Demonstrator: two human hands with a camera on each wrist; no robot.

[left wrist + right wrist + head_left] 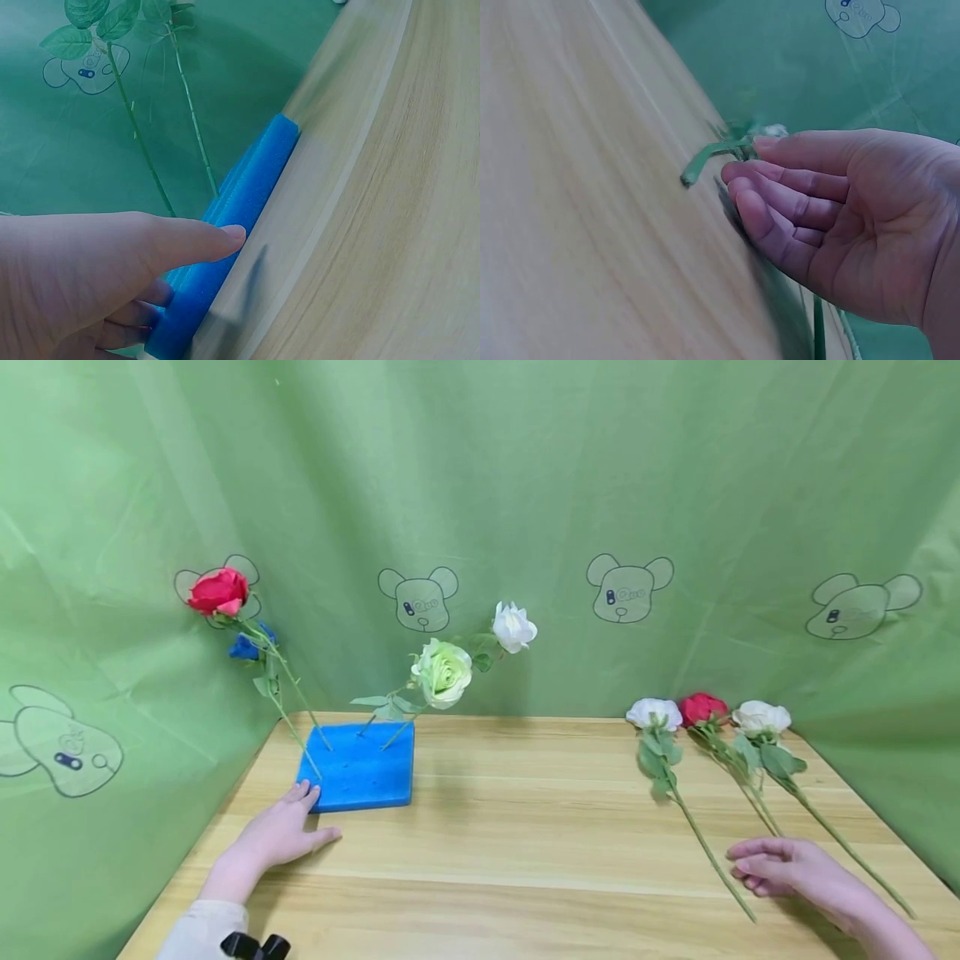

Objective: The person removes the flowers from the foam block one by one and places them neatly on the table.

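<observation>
My left hand [281, 831] rests its fingertips on the near left corner of a blue foam block [367, 789], thumb stretched out. From the left wrist, the thumb overlaps the block's edge. Four artificial roses stand in the block: a red rose [219, 592], a blue rose [251, 643], a pale green rose [442, 672] and a white rose [513, 627]. My right hand [787, 868], fingers loosely bent, hovers low among the stems of three lying roses. Just past its fingertips in the right wrist view is a green stem [701, 161], apart from them.
The lying roses are a white rose [654, 713], a red rose [703, 708] and a cream rose [761, 718], heads toward the back edge. Behind the wooden table [525, 827] hangs a green curtain [555, 485] printed with bear heads.
</observation>
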